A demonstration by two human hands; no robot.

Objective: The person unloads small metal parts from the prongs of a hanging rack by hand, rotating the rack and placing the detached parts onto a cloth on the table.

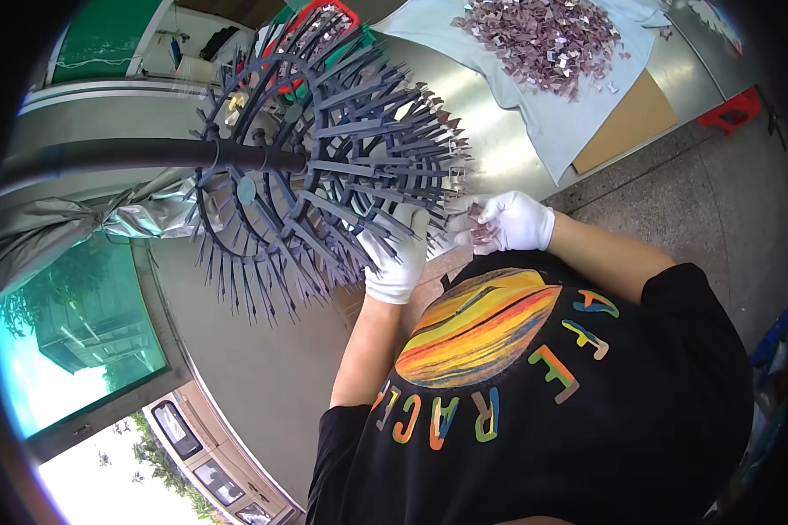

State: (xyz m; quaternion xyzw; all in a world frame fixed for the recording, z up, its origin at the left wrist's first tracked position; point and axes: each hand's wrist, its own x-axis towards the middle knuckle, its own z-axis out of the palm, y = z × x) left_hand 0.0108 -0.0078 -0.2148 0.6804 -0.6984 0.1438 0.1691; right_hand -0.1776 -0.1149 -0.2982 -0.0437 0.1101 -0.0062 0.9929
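A dark grey round rack (324, 149) with many thin spokes sits on a black pole (123, 156) in front of me. Small shiny purple pieces hang on the spoke tips at its right side. My left hand (396, 255), in a white glove, rests on the lower right spokes with its fingers around them. Just right of the rack's edge, my gloved right hand (512, 221) is closed around a few small purple pieces (479, 229). The two hands are almost touching.
A large pile of the same purple pieces (543, 35) lies on a light blue cloth (552, 118) on a metal table (490, 131). A brown cardboard sheet (629, 122) sticks out from under the cloth. A red stool (731, 109) stands on the concrete floor. Crumpled silver film (105, 219) hangs below the pole.
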